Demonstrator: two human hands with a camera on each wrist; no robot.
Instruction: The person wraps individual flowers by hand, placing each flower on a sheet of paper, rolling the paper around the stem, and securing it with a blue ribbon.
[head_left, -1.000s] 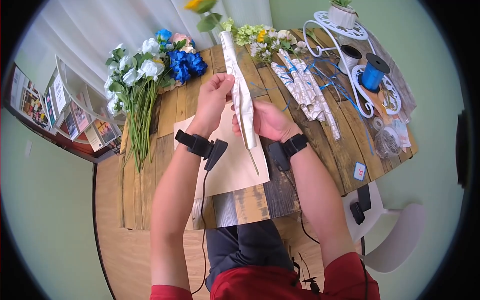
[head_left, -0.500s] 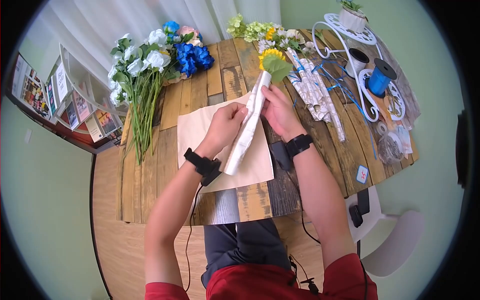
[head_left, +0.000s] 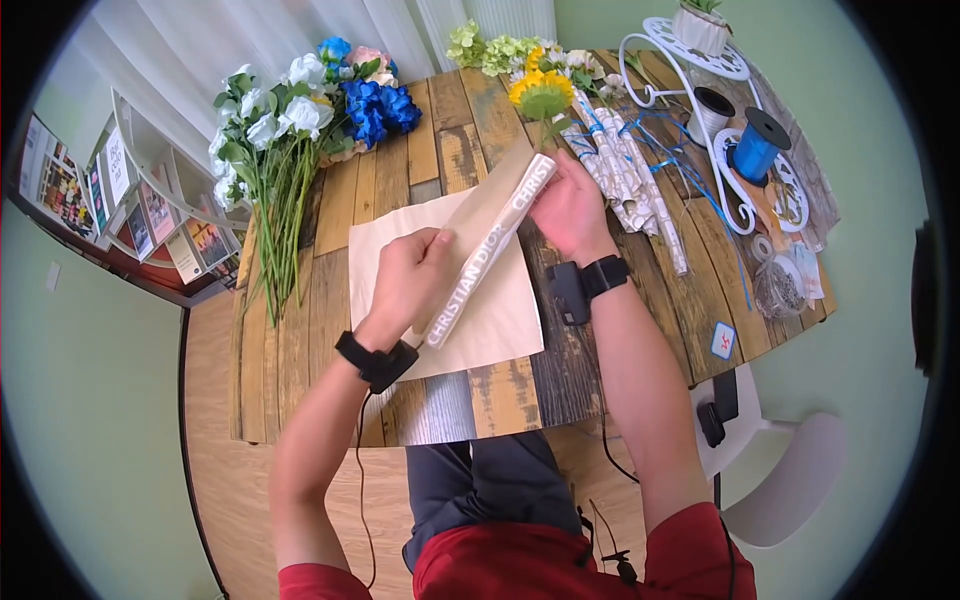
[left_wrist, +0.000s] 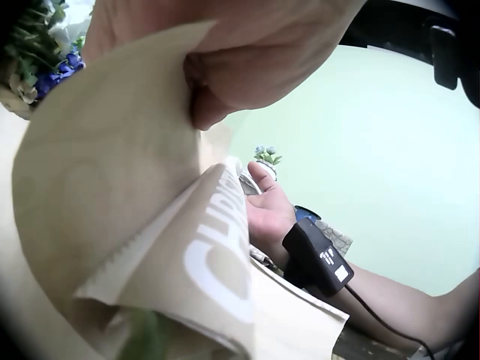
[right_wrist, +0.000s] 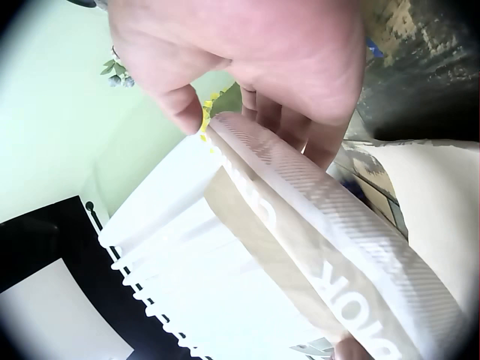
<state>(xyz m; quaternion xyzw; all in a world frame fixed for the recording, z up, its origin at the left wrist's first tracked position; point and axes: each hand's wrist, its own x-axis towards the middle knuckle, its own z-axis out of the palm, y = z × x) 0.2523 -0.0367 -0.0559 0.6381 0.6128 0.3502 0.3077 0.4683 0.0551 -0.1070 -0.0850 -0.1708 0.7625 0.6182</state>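
Observation:
A sunflower (head_left: 541,92) pokes out of the upper end of a wrap of printed paper (head_left: 488,255), lettered on its outside and partly unrolled over a cream sheet (head_left: 390,235). My left hand (head_left: 405,275) pinches the loose flap, a grip that the left wrist view shows on the paper (left_wrist: 202,247). At the upper end my right hand (head_left: 575,210) holds the roll, palm up. Its fingers lie behind the paper (right_wrist: 300,210) in the right wrist view, with the thumb beside the top edge. The stem inside is mostly hidden.
White roses (head_left: 265,130) and blue flowers (head_left: 378,112) lie at the left back. Wrapped flowers (head_left: 625,175) with blue ribbon lie to the right, near a ribbon spool (head_left: 760,147), a white metal stand (head_left: 680,60) and a small card (head_left: 723,340).
The wrap, raised a second ago, is lower and tilted, its lettered side showing and one flap spread out. My left hand has moved left with the flap; my right has moved up to the top end.

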